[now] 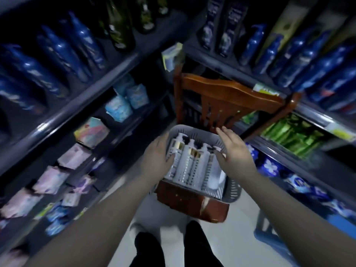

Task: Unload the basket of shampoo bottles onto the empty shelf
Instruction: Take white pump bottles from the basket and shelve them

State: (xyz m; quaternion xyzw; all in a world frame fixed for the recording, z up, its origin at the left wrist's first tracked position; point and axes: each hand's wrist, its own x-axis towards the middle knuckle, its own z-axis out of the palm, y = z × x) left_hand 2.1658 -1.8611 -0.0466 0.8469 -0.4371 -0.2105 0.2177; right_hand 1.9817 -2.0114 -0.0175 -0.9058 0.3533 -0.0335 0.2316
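Looking down a narrow, dim shop aisle from the wearer's head: a grey slotted basket (pixel 192 129) rests on the seat (pixel 192 205) of a brown wooden chair (pixel 221 93) at the centre, and it holds the task's shampoo bottles (pixel 189 160), white pump bottles lying side by side with their heads toward the far rim. The left hand (pixel 159 153) straddles the basket's left rim, its fingers stretched along the outer wall and its thumb reaching inside onto the leftmost bottle; whether it squeezes the wall cannot be told through the blur. The right hand (pixel 232 149) is held over the right-hand bottles with fingers straight and slightly spread, thumb pointing toward the bottles, gripping nothing; contact with the bottles cannot be told. On the left, dark shelving (pixel 81 105) carries tall blue bottles (pixel 63 49) on the upper level and soft pastel packs (pixel 123 105) on the lower levels. On the right, a second run of shelving (pixel 312 116) carries more blue bottles above and green packs (pixel 290 133) below, with blue-and-white packs nearer the floor. A blue plastic stool (pixel 269 239) stands at the near right, partly behind the right forearm. The person's legs (pixel 196 243), in dark trousers, show at the near edge above a pale floor (pixel 237 228)
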